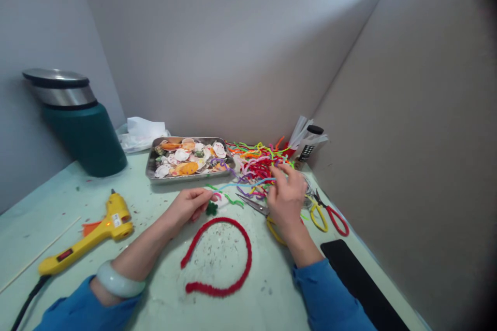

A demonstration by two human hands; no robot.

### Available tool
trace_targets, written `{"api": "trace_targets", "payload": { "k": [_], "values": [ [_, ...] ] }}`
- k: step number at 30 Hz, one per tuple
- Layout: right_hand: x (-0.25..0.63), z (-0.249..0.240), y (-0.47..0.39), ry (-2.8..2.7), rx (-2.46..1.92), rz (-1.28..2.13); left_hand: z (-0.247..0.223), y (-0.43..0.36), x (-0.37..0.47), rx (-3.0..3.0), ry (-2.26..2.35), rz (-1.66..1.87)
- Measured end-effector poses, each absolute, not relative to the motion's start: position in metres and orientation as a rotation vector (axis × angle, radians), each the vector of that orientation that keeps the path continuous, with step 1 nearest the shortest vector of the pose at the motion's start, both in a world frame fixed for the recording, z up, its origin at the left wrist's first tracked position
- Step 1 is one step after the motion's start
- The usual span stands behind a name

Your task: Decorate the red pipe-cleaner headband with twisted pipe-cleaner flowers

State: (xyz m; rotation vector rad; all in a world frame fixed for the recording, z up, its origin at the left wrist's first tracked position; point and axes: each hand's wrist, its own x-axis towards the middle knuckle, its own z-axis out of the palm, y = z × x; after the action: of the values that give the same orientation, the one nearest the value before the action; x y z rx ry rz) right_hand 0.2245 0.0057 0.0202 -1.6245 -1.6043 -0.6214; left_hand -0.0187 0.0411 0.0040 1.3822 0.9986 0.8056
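My left hand (194,203) is closed in a pinch at the middle of the table, its fingertips beside a dark green flower-like piece (212,209) and a bit of pink; what it grips is too small to make out. My right hand (286,193) has its fingers apart, reaching over the near edge of a pile of coloured pipe cleaners (256,165). A light blue pipe cleaner (240,185) stretches between the two hands. In front of them lies a red fuzzy headband (248,253), curved into an open loop. Scissors with yellow handles (274,230) lie partly under my right hand.
A metal tray (190,178) of shells stands behind. On the left are a yellow glue gun (91,238), a thin stick and a green bottle (83,134). Red-handled scissors (337,219), other yellow handles, a black strip (361,284) and a black-capped jar (310,142) are right.
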Motion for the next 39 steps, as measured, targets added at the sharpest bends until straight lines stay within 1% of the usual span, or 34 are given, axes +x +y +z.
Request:
{"api": "trace_targets", "payload": {
  "k": [3,8,13,18,24,28,33,39],
  "values": [
    [0.194,0.018,0.0,-1.907,-1.384,-0.493,0.004,0.04,-0.018,1.397,0.943,0.799],
    [0.171,0.003,-0.002,-2.096,-1.302,-0.32,0.002,0.037,-0.016,1.438,0.862,0.749],
    [0.174,-0.008,-0.002,-2.131,-1.332,-0.255,0.002,0.038,-0.015,1.393,0.887,0.78],
    [0.177,-0.008,-0.002,-2.119,-1.333,-0.291,0.002,0.039,-0.015,1.478,0.922,0.729],
    [0.174,-0.007,-0.001,-2.134,-1.291,-0.356,0.008,0.041,-0.015,1.616,1.07,0.88],
    [0.172,-0.006,-0.001,-2.104,-1.24,-0.297,0.01,0.042,-0.016,1.68,1.103,0.928],
    [0.175,-0.009,0.0,-2.038,-1.237,-0.228,0.009,0.042,-0.017,1.662,1.049,0.885],
    [0.177,-0.011,0.001,-2.015,-1.256,-0.237,0.005,0.043,-0.016,1.651,0.986,0.865]
  ]
}}
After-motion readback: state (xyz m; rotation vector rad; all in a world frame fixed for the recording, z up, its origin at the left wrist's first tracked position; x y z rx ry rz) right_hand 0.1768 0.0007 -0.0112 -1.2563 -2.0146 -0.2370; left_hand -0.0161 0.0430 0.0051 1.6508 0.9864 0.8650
